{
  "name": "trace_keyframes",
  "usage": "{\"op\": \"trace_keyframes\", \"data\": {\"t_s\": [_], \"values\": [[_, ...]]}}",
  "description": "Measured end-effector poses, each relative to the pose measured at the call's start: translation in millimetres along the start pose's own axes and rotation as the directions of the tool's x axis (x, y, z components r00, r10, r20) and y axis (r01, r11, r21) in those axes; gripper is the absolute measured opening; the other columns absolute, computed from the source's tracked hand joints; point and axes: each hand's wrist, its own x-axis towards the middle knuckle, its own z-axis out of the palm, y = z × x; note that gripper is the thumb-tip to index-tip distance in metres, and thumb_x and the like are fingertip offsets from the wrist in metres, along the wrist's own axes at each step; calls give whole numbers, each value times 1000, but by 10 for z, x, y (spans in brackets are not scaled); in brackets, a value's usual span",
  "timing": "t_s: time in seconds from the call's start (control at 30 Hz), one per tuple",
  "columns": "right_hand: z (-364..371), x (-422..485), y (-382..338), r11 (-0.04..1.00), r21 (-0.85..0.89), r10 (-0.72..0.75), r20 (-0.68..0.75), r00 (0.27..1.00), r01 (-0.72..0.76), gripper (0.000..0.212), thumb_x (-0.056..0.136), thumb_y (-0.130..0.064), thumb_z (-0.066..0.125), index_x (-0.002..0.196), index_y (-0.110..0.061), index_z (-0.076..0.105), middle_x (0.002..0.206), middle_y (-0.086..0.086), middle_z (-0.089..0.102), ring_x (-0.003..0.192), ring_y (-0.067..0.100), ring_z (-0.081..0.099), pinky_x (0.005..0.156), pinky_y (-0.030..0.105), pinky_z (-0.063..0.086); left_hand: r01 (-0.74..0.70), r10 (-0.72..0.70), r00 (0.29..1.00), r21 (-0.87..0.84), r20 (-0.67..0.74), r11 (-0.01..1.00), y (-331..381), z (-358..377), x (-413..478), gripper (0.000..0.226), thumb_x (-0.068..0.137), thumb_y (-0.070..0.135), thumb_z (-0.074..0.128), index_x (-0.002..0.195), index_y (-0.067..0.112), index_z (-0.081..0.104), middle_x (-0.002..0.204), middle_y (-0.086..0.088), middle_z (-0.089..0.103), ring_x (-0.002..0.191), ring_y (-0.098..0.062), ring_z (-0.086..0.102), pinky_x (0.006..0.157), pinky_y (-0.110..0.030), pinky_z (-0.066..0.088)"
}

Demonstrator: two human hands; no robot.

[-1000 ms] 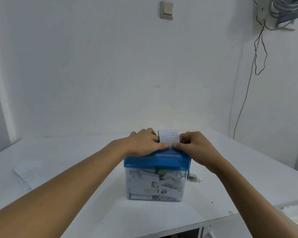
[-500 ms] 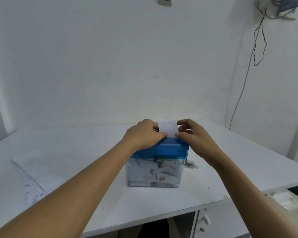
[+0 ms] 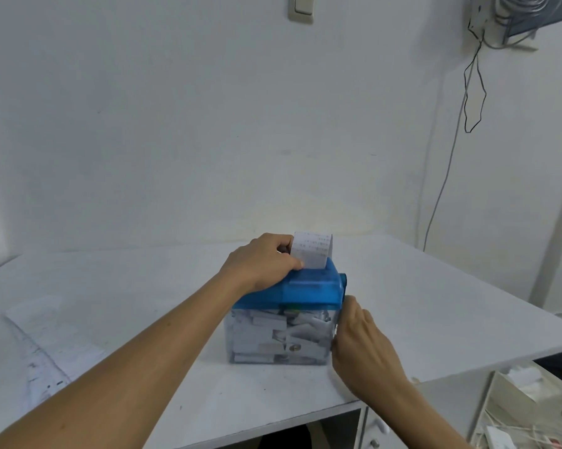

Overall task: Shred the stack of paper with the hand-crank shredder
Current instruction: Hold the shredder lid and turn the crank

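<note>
A small shredder with a blue top (image 3: 308, 288) and a clear bin (image 3: 279, 335) full of white strips stands on the white table (image 3: 435, 312). A printed paper slip (image 3: 312, 249) stands upright in its top slot. My left hand (image 3: 260, 264) rests on the blue top and pinches the slip's left edge. My right hand (image 3: 360, 338) is down at the shredder's right side, fingers curled at the crank, which the hand hides. The stack of paper (image 3: 49, 328) lies flat at the table's left.
A white wall stands close behind the table, with a light switch (image 3: 300, 8) high up and cables (image 3: 474, 92) hanging at the right. Below the table's right edge sit a cabinet door (image 3: 375, 429) and a box of clutter (image 3: 525, 393).
My right hand let go of the slip's right edge and dropped to the shredder's right side. My left hand stays on the slip. The camera tilted slightly.
</note>
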Motion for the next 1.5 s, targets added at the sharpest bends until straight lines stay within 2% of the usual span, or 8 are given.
{"op": "trace_keyframes", "data": {"t_s": [0.3, 0.47, 0.7, 1.07, 1.13, 1.23, 1.37, 1.5], "values": [[-92, 68, -18, 987, -161, 33, 55, 998, -24, 41, 105, -39, 46, 134, -19, 26, 98, -8, 58, 69, 10, 56, 68, 19, 52, -57, 60, 994, 34, -96, 998, -44, 12, -24, 24, 95, 55, 62, 85, 35, 70, 106, 17, 69, 89, -7, 63, 85, -43, 58], [-277, 53, -81, 971, -237, 55, 92, 994, -32, 21, 104, -40, 47, 112, -22, 37, 89, -7, 55, 72, 11, 56, 66, 21, 49, -121, 123, 978, 22, -166, 992, -56, 3, -107, 22, 92, 44, 71, 105, 30, 80, 134, 13, 66, 116, -13, 63, 96, -42, 55], [-843, 109, -289, 968, -249, 44, 318, 947, 38, 25, 99, -30, 47, 78, -20, 39, 76, -6, 43, 67, 12, 46, 60, 27, 38, -37, 52, 996, 186, -79, 982, 86, -48, -225, 43, 90, 66, 61, 125, 41, 69, 128, 13, 68, 101, -13, 63, 84, -34, 53], [-1511, 1158, -344, 956, -222, 277, 902, 333, -194, 43, 95, -23, 60, 60, -23, 35, 52, -7, 24, 42, 7, 16, 38, 18, 11, -18, -11, 997, 365, 76, 931, 156, -5, -211, 127, 39, 113, 23, 138, 39, 52, 127, 12, 65, 98, -15, 62, 84, -36, 57], [-1543, 1167, -346, 965, -213, 255, 889, 381, -150, 40, 95, -30, 65, 62, -20, 45, 53, -7, 31, 43, 7, 21, 40, 17, 15, -7, -17, 998, 359, 64, 933, 159, -11, -203, 124, 43, 112, 27, 139, 38, 51, 128, 11, 65, 97, -16, 60, 85, -37, 56], [-1643, 1012, -413, 980, -197, 130, 747, 652, 31, 37, 90, -45, 71, 72, -14, 63, 56, -6, 56, 50, 10, 40, 46, 19, 33, -13, -8, 998, 345, 58, 939, 150, -8, -197, 115, 51, 109, 33, 141, 40, 50, 128, 12, 65, 94, -16, 58, 84, -36, 56], [-1418, 519, -308, 897, -373, -128, 291, 948, 236, 40, 99, -54, 49, 82, -19, 48, 75, -7, 53, 68, 15, 51, 58, 29, 39, -34, 9, 998, 362, 69, 931, 150, -14, -207, 112, 53, 110, 30, 143, 45, 46, 129, 12, 65, 98, -17, 60, 81, -35, 55], [-957, 234, -2, 829, -393, -485, -152, 861, 398, 23, 106, -35, 34, 86, -22, 36, 74, -8, 40, 61, 15, 34, 47, 31, 35, -58, 33, 997, 375, 72, 925, 152, 21, -207, 109, 55, 109, 33, 144, 46, 45, 131, 11, 64, 99, -18, 61, 79, -33, 55]]}}
